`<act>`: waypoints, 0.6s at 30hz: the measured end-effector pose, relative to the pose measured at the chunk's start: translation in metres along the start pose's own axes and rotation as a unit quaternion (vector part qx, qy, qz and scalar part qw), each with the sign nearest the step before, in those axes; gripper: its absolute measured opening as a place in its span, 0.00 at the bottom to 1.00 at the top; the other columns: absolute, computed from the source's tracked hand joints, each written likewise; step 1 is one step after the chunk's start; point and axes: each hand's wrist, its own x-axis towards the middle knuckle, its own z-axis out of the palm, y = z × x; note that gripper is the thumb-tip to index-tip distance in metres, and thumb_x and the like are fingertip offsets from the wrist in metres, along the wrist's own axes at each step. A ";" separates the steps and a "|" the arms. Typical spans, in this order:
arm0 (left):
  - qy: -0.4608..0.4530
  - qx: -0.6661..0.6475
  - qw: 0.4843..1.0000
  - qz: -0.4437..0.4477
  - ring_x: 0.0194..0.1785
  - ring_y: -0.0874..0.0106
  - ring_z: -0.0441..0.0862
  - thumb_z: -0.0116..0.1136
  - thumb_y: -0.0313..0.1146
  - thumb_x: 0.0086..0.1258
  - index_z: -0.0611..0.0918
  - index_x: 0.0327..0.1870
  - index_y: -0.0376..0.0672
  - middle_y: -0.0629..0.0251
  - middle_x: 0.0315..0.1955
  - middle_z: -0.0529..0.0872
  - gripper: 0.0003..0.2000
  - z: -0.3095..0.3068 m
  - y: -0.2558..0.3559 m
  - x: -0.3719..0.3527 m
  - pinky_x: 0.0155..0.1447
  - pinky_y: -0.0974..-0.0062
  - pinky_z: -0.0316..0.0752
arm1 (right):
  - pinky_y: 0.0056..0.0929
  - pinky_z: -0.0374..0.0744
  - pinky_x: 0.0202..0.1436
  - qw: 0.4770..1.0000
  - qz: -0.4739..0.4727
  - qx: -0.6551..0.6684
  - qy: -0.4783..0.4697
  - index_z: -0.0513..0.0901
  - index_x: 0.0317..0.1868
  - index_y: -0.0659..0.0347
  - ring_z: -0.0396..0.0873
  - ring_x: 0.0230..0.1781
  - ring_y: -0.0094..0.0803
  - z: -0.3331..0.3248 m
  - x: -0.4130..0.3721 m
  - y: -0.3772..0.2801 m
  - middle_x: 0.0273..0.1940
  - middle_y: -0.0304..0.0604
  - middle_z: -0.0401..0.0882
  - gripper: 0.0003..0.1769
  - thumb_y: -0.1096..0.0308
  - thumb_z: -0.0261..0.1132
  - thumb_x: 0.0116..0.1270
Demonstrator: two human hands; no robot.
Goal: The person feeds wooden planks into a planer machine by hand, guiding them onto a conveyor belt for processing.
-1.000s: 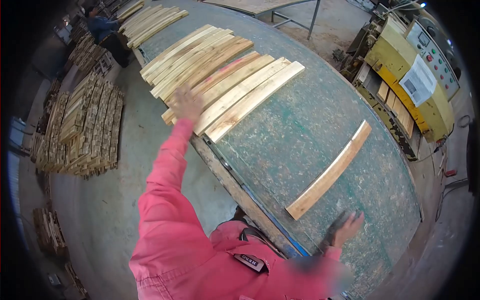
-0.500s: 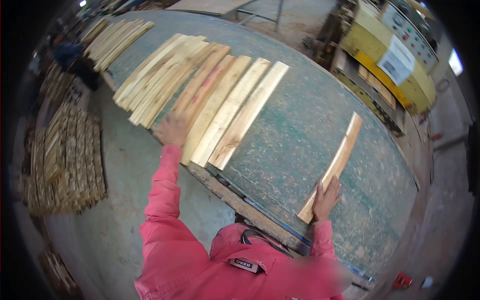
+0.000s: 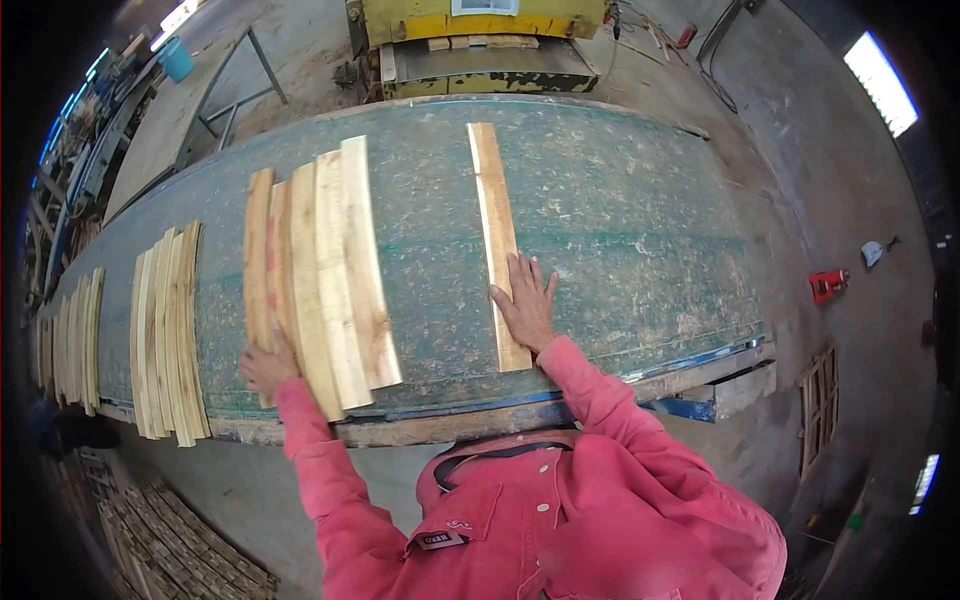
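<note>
My left hand (image 3: 268,368) lies on the near end of a group of wooden boards (image 3: 330,260), at its left edge. Its fingers are apart and touch the two left-hand boards, one of which bears pink marks. My right hand (image 3: 527,303) rests with spread fingers on the lower part of a single wooden strip (image 3: 497,220), and the palm reaches past its right edge. That strip lies apart from the group, with bare green tabletop (image 3: 430,200) between them. A crosswise line shows near its far end.
More narrow strips (image 3: 168,330) lie to the left, with another bundle (image 3: 80,335) beyond. Across the table stands a yellow machine (image 3: 480,30). Stacked wood (image 3: 185,545) is on the floor at lower left. A red tool (image 3: 828,286) lies on the floor at right.
My view has turned right. The boards by my left hand now stand farther from the narrow strips to their left. My right hand's fingers have spread on top of the single strip.
</note>
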 end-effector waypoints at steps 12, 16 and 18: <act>-0.046 -0.145 0.965 0.214 0.71 0.49 0.67 0.55 0.72 0.66 0.68 0.75 0.39 0.47 0.68 0.72 0.47 -0.004 0.175 -0.192 0.72 0.41 0.56 | 0.71 0.34 0.81 0.998 0.047 -0.032 0.018 0.56 0.82 0.60 0.44 0.85 0.55 -0.055 -0.014 0.076 0.84 0.57 0.46 0.53 0.29 0.55 0.71; 0.015 -0.162 0.899 0.407 0.80 0.47 0.54 0.52 0.74 0.67 0.61 0.81 0.43 0.47 0.78 0.60 0.50 -0.052 0.157 -0.248 0.79 0.36 0.42 | 0.70 0.35 0.81 0.999 0.049 -0.011 0.014 0.53 0.83 0.60 0.43 0.85 0.56 -0.082 -0.019 0.128 0.84 0.60 0.42 0.56 0.27 0.57 0.70; 0.023 -0.146 0.851 0.504 0.84 0.48 0.46 0.49 0.77 0.66 0.60 0.83 0.49 0.50 0.82 0.54 0.50 -0.065 0.132 -0.278 0.81 0.33 0.34 | 0.69 0.36 0.81 0.999 0.047 0.000 0.019 0.50 0.84 0.60 0.41 0.85 0.57 -0.092 -0.034 0.132 0.84 0.63 0.38 0.59 0.27 0.58 0.68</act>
